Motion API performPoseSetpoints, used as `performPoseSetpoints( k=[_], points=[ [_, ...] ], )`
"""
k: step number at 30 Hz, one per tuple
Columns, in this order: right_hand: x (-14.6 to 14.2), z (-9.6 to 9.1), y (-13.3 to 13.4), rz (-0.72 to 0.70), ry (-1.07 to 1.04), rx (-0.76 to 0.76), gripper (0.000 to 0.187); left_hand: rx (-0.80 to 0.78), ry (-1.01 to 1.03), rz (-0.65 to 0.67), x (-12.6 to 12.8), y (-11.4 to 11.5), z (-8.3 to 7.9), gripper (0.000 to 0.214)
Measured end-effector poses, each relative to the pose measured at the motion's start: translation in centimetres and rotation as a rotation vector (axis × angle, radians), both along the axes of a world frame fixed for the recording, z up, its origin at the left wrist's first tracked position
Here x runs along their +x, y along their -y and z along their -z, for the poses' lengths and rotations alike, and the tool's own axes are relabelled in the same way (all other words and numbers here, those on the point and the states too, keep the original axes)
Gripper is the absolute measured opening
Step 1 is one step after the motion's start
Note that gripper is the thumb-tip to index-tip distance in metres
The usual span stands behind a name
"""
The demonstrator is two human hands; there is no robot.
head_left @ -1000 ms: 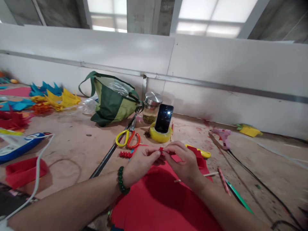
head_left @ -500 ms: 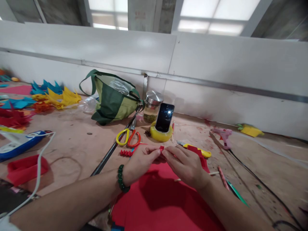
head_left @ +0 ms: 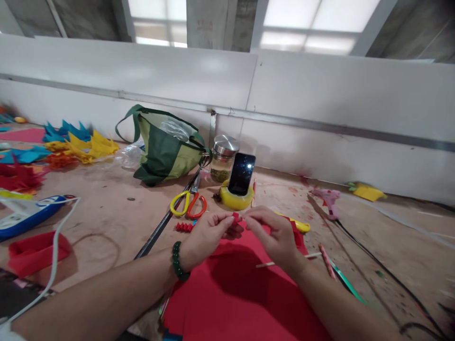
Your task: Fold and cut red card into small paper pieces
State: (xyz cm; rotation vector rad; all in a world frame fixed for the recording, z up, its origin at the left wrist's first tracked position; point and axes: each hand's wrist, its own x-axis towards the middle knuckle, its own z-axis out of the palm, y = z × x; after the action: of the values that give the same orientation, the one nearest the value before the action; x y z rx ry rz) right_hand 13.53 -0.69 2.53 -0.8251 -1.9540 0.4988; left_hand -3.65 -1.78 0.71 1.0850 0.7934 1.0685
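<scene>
My left hand [head_left: 208,236], with a green bead bracelet [head_left: 179,261] at the wrist, pinches a small folded red strip [head_left: 235,217] between thumb and fingertips. Close on its right is my right hand [head_left: 275,234], its fingers bent and its thumb apart from the index finger, with the tips just beside the strip. Beneath both hands lies a large red sheet [head_left: 245,298], partly in their shadow. A red zigzag-folded strip [head_left: 184,227] rests left of my left hand. A thin pale stick [head_left: 265,264] lies on the sheet, partly hidden by my right hand.
Scissors [head_left: 188,203] with yellow and red handles, a phone [head_left: 242,174] on a yellow roll, a lidded jar [head_left: 224,158] and a green bag [head_left: 167,147] stand beyond. Right: a yellow-handled tool [head_left: 302,227] and pink glue gun [head_left: 330,201] with a cord. Left: a red fabric loop [head_left: 39,253].
My right hand's fingertips have drawn slightly up and away from the red strip, and the thumb has separated from the fingers. My left hand keeps its pinch. The camera view has shifted slightly.
</scene>
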Motion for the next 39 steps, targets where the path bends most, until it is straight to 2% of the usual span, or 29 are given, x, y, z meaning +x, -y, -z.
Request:
performPoseSetpoints(
  k=[3,6,9,13,15,17,21,23,25,29,32,34,38,39],
  points=[
    [-0.4,0.0,-0.5,-0.013,-0.206,-0.401,0.016,0.080,-0.045,0.016,-0.1,0.2,-0.2,0.030],
    [-0.6,0.0,-0.6,-0.110,-0.237,-0.550,0.019,0.147,-0.058,0.074,-0.1,0.4,-0.5,0.029],
    [-0.7,0.1,-0.4,-0.094,-0.182,-0.499,0.018,0.132,-0.047,0.084,0.0,0.6,-0.8,0.030],
    [-0.9,0.8,0.1,0.049,-0.061,-0.273,0.017,0.119,-0.027,0.089,0.1,0.8,-1.0,0.033],
    [-1.0,1.0,0.3,0.077,-0.055,-0.222,0.018,0.140,-0.057,0.078,0.1,0.9,-1.0,0.031],
    [-0.9,1.0,0.4,0.040,-0.102,-0.272,0.020,0.153,-0.107,0.062,0.0,1.0,-1.1,0.028],
    [-0.4,0.1,0.4,-0.189,-0.184,-0.507,0.027,0.182,-0.182,0.148,-0.3,1.4,-1.7,0.029],
    [-0.2,-0.4,0.4,-0.264,-0.165,-0.556,0.033,0.220,-0.242,0.167,-0.4,1.4,-1.9,0.028],
    [-0.3,-0.6,0.4,-0.245,-0.116,-0.519,0.034,0.270,-0.296,0.134,-0.6,1.2,-1.9,0.026],
    [-0.8,-0.2,0.1,-0.100,0.032,-0.381,0.029,0.354,-0.372,0.076,-0.7,0.4,-0.9,0.019],
    [-0.8,0.1,-0.2,-0.093,0.069,-0.405,0.032,0.343,-0.410,0.113,-0.6,0.0,-0.4,0.016],
    [-0.8,0.2,-0.4,-0.079,-0.041,-0.486,0.031,0.329,-0.374,0.138,-0.6,-0.1,-0.5,0.008],
    [-0.9,0.3,-0.4,-0.038,-0.426,-0.747,0.031,0.210,-0.213,0.027,-0.7,-0.1,-0.9,0.048],
    [-1.0,0.3,-0.3,-0.048,-0.471,-0.792,0.031,0.199,-0.180,-0.002,-0.7,-0.1,-1.0,0.050]
  ],
)
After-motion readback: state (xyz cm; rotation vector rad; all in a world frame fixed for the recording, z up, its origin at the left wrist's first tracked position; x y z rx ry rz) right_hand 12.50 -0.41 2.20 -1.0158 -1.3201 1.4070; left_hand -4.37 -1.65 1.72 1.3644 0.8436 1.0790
